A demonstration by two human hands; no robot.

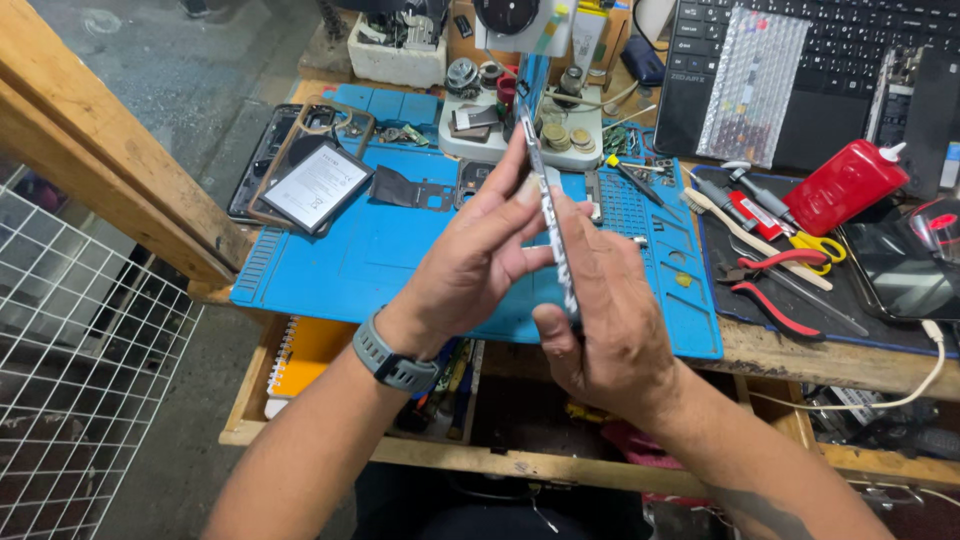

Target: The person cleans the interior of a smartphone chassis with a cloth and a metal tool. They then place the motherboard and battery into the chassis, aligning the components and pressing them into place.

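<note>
Both my hands hold a thin phone body [548, 205] edge-on above the blue work mat [350, 250]. My left hand [470, 262], with a grey wristwatch [392, 356], presses its fingers on the left face of the phone. My right hand [612, 312] grips the phone's lower end from the right. A battery [318, 186] lies on the mat's left part beside a clear phone case [300, 135] and a dark metal bracket [410, 190].
Red-handled pliers [770, 285], scissors [815, 243], a red bottle [845, 185], screwdrivers and a keyboard [800, 60] crowd the right side. A white parts tray [520, 130] stands behind the mat. An open drawer [330, 400] lies below the bench edge; wire mesh [80, 350] at left.
</note>
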